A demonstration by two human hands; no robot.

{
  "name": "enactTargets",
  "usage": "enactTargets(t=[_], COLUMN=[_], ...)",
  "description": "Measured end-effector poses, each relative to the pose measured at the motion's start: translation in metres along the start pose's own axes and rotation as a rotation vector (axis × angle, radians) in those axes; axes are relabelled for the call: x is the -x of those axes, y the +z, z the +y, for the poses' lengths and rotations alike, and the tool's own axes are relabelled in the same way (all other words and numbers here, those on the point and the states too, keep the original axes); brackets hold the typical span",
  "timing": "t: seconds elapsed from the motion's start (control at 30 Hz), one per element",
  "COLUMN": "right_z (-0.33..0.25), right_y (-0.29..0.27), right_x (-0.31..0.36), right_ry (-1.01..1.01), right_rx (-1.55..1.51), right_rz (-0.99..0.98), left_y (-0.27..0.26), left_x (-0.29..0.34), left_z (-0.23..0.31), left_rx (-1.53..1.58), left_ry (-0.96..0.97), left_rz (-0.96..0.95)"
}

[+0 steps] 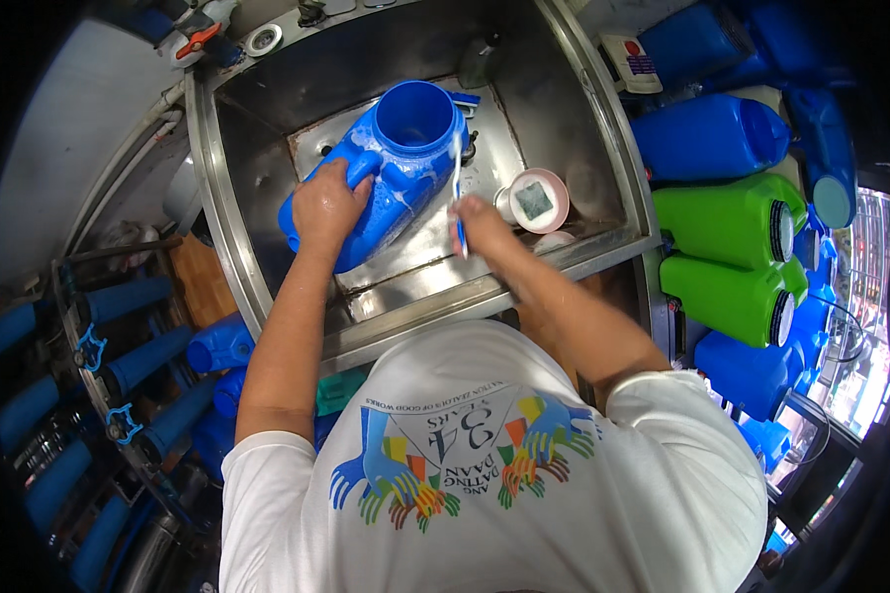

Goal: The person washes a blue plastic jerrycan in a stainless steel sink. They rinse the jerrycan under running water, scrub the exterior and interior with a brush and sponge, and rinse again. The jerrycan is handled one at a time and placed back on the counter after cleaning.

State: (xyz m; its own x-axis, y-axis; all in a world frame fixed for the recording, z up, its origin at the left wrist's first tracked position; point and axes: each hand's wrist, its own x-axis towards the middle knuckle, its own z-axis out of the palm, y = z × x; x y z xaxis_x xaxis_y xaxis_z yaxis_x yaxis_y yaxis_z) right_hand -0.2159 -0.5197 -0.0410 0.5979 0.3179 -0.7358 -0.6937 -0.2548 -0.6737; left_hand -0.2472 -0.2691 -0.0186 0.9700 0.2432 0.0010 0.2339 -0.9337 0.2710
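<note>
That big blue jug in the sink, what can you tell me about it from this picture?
The large blue plastic water jug lies tilted on its side in the stainless steel sink, its wide round mouth open and facing up toward the camera. It has a moulded handle on its body, and white soapy foam streaks its side. The left hand grips it at the handle, while the right hand holds a thin blue-handled brush against its foamy side. No cap is on it.
</note>
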Motion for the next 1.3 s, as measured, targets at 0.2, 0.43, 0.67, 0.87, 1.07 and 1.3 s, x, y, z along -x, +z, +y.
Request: enactTargets(t=[0.2, 0.43, 0.67, 0.87, 1.07, 1.3], right_z=[0.028, -0.033, 0.043, 0.104, -0.043, -0.091], right_y=[0.012, -0.139, -0.232, -0.205, -0.231, -0.119], right_x=[-0.018, -0.021, -0.12, -0.2, -0.1, -0.077], right_ry=[-0.61, -0.251, -0.016, 0.184, 0.084, -0.528], right_rx=[0.825, 1.296, 1.728, 1.518, 1.089, 1.144], right_rz=[0.295, 0.481, 0.035, 0.095, 0.148, -0.202], left_y=[-0.001, -0.011, -0.015, 0.014, 0.027, 0.036], left_x=[0.002, -0.006, -0.028, 0.035, 0.088, 0.109], left_z=[0.0, 0.001, -0.029, -0.021, 0.001, -0.003], left_rx=[0.007, -0.006, -0.151, -0.127, -0.039, 0.067], left_ry=[0.041, -0.058, 0.137, 0.218, 0.189, 0.211], left_rz=[0.037, -0.124, 0.078, 0.048, 0.0, 0.014])
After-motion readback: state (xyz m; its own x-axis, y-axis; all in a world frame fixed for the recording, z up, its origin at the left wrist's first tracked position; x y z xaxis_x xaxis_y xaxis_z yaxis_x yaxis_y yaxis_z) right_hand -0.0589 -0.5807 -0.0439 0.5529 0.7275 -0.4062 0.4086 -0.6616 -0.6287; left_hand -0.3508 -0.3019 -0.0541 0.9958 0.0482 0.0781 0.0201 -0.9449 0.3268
